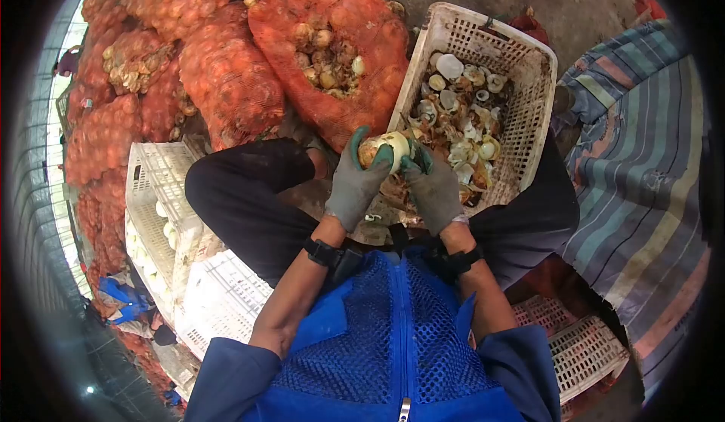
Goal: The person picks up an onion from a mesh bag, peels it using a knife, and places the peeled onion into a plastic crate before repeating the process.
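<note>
In the middle, my left hand (354, 189), in a grey glove with green fingertips, is closed around an onion (395, 144). The onion's right side is pale and peeled, while brown skin remains on its left. My right hand (435, 195), gloved alike, is closed with its fingertips against the onion's right side. A thin dark sliver shows above those fingers, but I cannot make out what it is. Just beyond the right hand stands a dirty white crate (521, 124) holding onion skins and cut onion pieces (462, 131).
Ahead lies an open red mesh sack (332, 14) with brown onions (323, 52) in its mouth. More full sacks (226, 75) are piled at left. White crates (177, 226) with pale onions stand by my left knee. Striped cloth (649, 173) hangs at right; another crate (585, 354) is behind.
</note>
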Demonstrator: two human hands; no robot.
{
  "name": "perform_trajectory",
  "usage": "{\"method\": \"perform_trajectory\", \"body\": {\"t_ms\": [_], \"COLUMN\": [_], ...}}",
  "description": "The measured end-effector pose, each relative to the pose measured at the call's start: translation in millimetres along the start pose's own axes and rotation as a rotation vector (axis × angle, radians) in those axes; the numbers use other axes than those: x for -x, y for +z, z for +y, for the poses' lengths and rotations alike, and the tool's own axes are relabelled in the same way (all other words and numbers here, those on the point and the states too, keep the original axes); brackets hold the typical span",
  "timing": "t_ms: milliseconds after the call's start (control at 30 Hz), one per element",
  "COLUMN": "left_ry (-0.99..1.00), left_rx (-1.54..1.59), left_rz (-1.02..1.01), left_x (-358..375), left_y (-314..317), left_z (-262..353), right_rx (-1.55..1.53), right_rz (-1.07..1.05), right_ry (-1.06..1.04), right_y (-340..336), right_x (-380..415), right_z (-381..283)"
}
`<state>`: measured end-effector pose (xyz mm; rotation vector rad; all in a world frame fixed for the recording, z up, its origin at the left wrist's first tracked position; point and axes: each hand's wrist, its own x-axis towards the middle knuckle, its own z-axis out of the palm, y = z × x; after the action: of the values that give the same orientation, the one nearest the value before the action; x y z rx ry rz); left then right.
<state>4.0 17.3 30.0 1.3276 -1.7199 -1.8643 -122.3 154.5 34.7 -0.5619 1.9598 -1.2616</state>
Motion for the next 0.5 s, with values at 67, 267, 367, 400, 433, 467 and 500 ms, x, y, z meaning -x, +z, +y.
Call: {"method": "perform_trajectory", "body": {"t_ms": [67,267,367,400,433,467,500], "left_ry": [0.021,0.064,0.114,0.124,0.133,0.143,0.154], "left_rx": [0.078,-0.044,-0.032,-0.012,0.009,0.030,-0.004], "left_rz": [-0.034,-0.123,-0.156,-0.154,-0.149,-0.143,-0.129], "left_x": [-5.5,-8.8,-12.3,-13.9,-15.3,-16.2,-16.1], "left_y": [-4.5,-7.2,-13.6,-13.0,-11.7,-11.4,-10.4], "left_z": [-9.9,-10.3,-24.1,-27.6,-31.3,-34.8,-33.0], "right_rx": [0.071,0.342,0.425,0.427,0.429,0.430,0.414], "right_rz": [-0.055,-0.076,-0.162,-0.135,-0.109,-0.084,-0.092], "right_ry": [0.049,-0.181,-0.095,-0.146,-0.197,-0.250,-0.234], "right_y": [-8.4,-18.2,-13.8,-11.2,-6.6,-3.0,-2.6], "right_x": [-4.4,8.8,16.8,18.2,19.4,20.0,20.4], "right_z": [0.5,6.1,-4.6,0.5,8.5,13.1,10.8]}}
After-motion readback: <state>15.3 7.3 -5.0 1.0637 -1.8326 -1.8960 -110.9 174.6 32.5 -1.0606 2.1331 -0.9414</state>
